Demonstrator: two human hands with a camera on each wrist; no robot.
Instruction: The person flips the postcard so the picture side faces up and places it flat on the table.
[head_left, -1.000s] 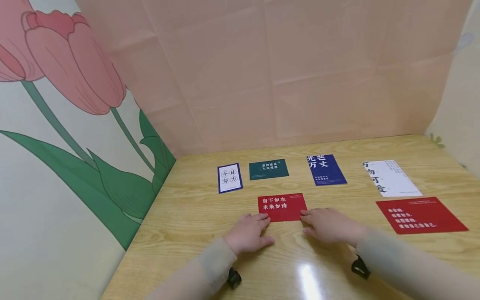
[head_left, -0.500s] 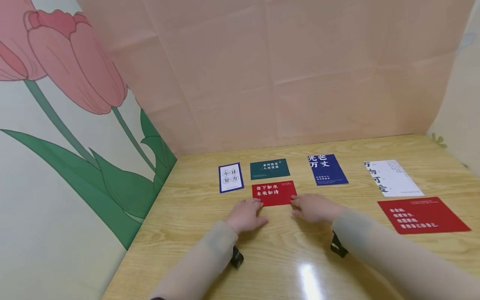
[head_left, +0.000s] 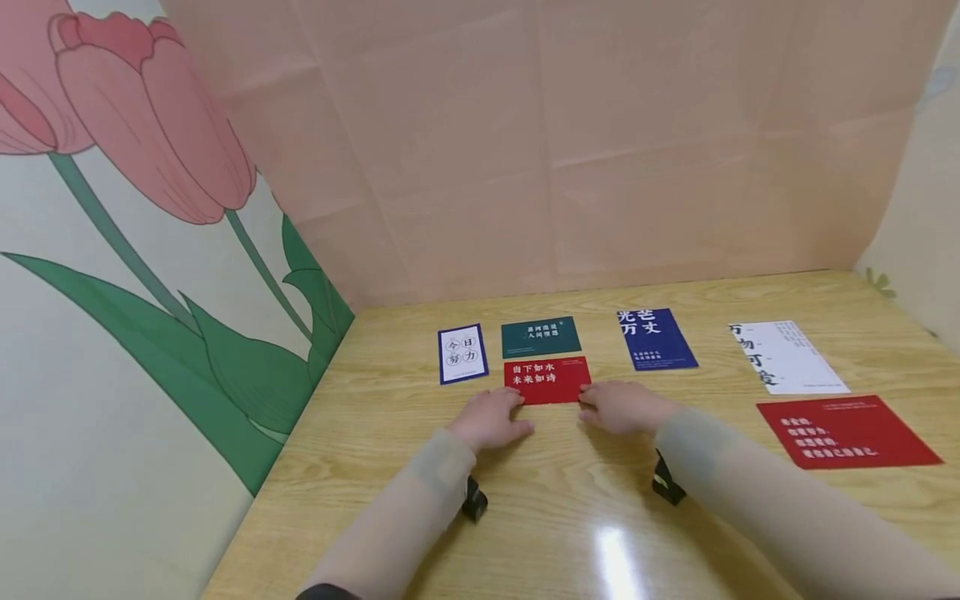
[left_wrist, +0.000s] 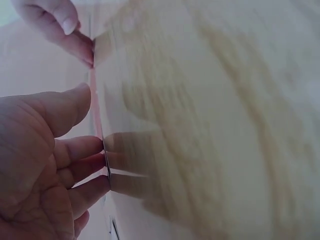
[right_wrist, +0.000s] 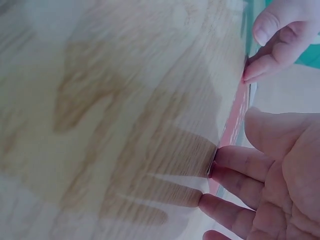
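A red card with white lettering lies flat on the wooden table, just below a dark green card. On its lower left corner rest the fingertips of my left hand. My right hand touches the lower right corner in the same way. In the left wrist view the fingers reach out fairly straight, with the thumb lifted off the table. Likewise, the right wrist view has the fingers extended onto the card's edge and the thumb raised.
Left of the green card lies a blue-bordered white card. Toward the right lie a blue card, a white card and a larger red card. A pink sheet hangs behind the table; a tulip-painted wall borders it on the left.
Both hands have slid the red card away from me and slightly left, up close to the green card. Most of this movement came in the first half second. The other cards stay put.
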